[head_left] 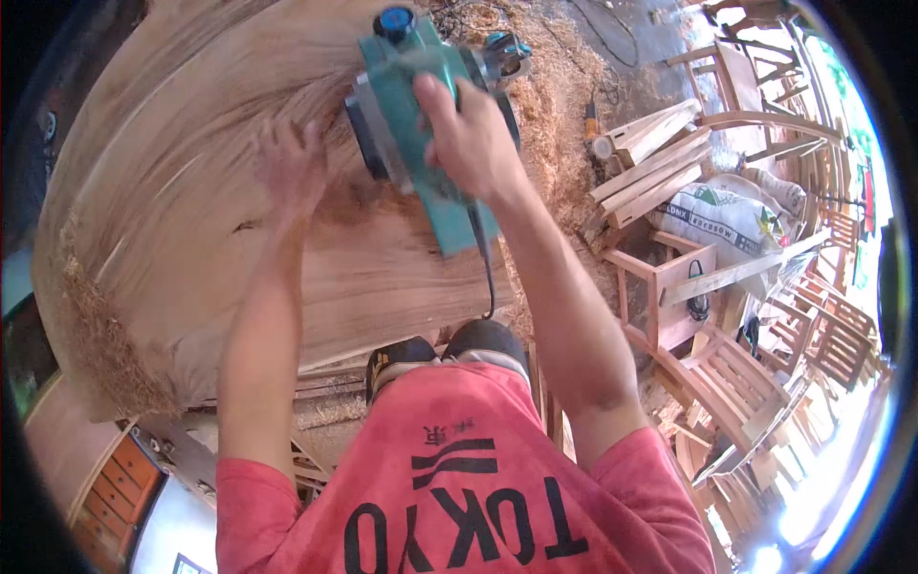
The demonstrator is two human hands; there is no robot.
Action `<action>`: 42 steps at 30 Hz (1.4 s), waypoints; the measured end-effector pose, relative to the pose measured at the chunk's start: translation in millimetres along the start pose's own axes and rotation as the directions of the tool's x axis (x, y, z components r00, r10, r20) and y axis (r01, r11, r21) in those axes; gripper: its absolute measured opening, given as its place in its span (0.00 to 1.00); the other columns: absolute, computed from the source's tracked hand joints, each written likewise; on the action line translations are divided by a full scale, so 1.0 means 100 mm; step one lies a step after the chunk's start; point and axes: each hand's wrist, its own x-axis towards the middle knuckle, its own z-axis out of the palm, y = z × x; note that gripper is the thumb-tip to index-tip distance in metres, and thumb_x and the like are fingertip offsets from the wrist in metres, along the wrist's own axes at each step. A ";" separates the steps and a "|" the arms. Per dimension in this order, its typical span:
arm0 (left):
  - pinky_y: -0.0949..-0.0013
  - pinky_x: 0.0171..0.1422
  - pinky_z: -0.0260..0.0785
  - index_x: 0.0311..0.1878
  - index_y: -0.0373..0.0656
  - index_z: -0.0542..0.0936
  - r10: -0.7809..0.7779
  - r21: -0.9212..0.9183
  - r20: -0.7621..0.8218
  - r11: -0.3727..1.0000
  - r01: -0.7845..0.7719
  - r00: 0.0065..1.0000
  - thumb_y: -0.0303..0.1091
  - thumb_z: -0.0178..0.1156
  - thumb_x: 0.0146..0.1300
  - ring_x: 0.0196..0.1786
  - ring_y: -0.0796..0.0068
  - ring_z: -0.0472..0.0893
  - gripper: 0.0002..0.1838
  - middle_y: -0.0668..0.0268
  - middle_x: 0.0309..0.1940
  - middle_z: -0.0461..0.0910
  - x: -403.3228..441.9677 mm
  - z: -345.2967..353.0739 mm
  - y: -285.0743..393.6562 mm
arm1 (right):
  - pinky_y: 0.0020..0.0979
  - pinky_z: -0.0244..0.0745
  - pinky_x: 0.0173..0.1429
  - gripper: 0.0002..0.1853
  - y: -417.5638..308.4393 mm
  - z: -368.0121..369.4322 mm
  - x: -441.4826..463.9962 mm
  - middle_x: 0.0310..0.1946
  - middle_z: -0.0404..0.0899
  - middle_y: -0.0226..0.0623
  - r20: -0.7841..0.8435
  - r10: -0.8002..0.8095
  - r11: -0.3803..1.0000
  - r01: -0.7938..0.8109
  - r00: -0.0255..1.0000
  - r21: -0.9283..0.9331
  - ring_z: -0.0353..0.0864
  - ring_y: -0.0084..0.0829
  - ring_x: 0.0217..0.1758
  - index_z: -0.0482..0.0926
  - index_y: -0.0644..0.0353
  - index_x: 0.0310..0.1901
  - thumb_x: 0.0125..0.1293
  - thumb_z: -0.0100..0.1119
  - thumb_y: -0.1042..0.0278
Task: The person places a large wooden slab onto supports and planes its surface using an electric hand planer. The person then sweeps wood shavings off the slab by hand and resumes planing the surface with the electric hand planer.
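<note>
My right hand [470, 143] is wrapped round the rear handle of a green electric planer [394, 86]. The planer rests on a broad wooden slab [163, 258] with swirling grain, and a blue-topped knob shows at its front. From its back a dark cord [481, 251] runs toward my body. My left hand [292, 165] is left of the planer, over the slab, with its fingers apart and nothing in them. It is slightly blurred; whether it presses on the wood I cannot tell.
Wood shavings [564, 105] cover the floor right of the slab. Beyond them are stacked wood pieces [655, 167], a printed sack [717, 225] and several wooden chairs [732, 378]. Rough, fibrous bark [105, 335] edges the slab at lower left. A drawer cabinet [120, 488] stands at bottom left.
</note>
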 end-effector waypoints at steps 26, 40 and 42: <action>0.38 0.81 0.48 0.77 0.48 0.66 0.095 0.140 -0.083 0.987 -0.083 0.992 0.62 0.50 0.75 0.80 0.48 0.59 0.37 0.52 0.78 0.62 0.17 0.19 -0.48 | 0.43 0.76 0.37 0.25 0.19 -0.28 -1.05 0.24 0.79 0.53 0.084 0.170 0.985 -0.170 0.982 -0.013 0.84 0.47 0.29 0.76 0.68 0.46 0.72 0.57 0.47; 0.32 0.82 0.40 0.81 0.54 0.60 0.038 0.125 -0.042 0.992 -0.032 0.998 0.65 0.47 0.74 0.84 0.42 0.50 0.39 0.50 0.82 0.52 0.21 0.15 -0.39 | 0.25 0.68 0.30 0.41 0.63 -0.61 -2.21 0.28 0.79 0.30 0.133 0.261 0.963 -0.268 0.956 0.035 0.75 0.19 0.26 0.77 0.66 0.51 0.69 0.48 0.24; 0.32 0.82 0.40 0.81 0.53 0.60 0.032 0.134 -0.028 0.991 -0.028 0.999 0.65 0.47 0.74 0.83 0.42 0.50 0.40 0.50 0.82 0.52 0.19 0.15 -0.38 | 0.24 0.68 0.29 0.44 0.88 -0.69 -2.81 0.27 0.79 0.30 0.082 0.229 0.966 -0.236 0.970 0.101 0.75 0.19 0.25 0.76 0.68 0.49 0.66 0.50 0.22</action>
